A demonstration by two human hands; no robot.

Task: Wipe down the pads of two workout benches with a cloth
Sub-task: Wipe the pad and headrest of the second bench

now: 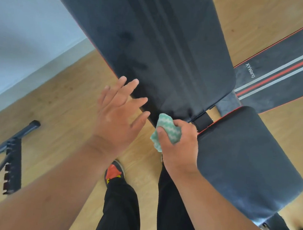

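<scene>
The room is bright with soft, even daylight — nothing looks dark. A faint grey shadow lies on the wall (25,36) at the far left. The big back pad (153,41) shows a dull shine and some smudgy marks. Lines bend near the edges — the lens is wide. The near arms look a bit blurry.
</scene>
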